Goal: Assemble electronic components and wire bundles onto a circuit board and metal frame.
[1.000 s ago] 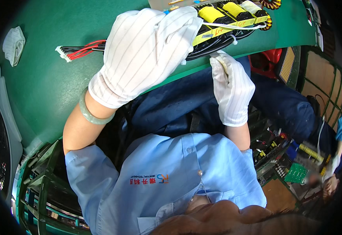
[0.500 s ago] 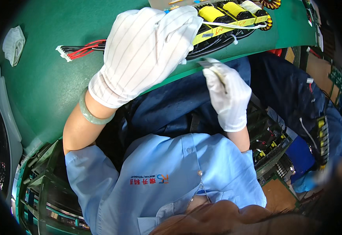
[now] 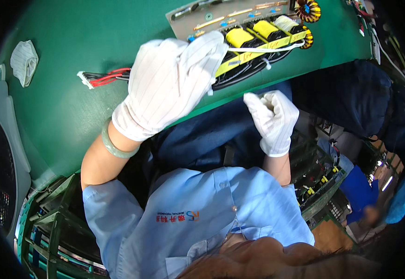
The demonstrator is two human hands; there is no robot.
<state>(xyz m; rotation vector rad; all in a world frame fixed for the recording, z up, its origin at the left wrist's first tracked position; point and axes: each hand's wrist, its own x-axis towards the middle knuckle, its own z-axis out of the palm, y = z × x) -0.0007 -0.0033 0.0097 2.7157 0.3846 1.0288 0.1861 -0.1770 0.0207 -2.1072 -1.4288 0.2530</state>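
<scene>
My left hand (image 3: 170, 86), in a white striped glove, is closed over the left end of a circuit board (image 3: 179, 28) lying on the green table. The board carries yellow-wrapped transformers (image 3: 240, 37), ring coils (image 3: 307, 11) and a bundle of black cables (image 3: 239, 77) along its near side. A bunch of red and black wires with a white connector (image 3: 85, 80) sticks out to the left of that hand. My gloved right hand (image 3: 274, 118) is raised just off the table's near edge, fingers curled together. What those fingers may hold is hidden.
A crumpled white glove (image 3: 24, 63) lies on the green table (image 3: 72, 116) at the left. Beside the table stands a grey fan-like housing (image 3: 3, 144). Green racks (image 3: 49, 218) stand below on the left. At the right, another person in dark clothes (image 3: 342, 97) is close by.
The view has shifted, showing more of the board. My right hand has drawn slightly away from the board and curled; the small dark strip at its fingertips no longer shows. My left hand keeps its grip.
</scene>
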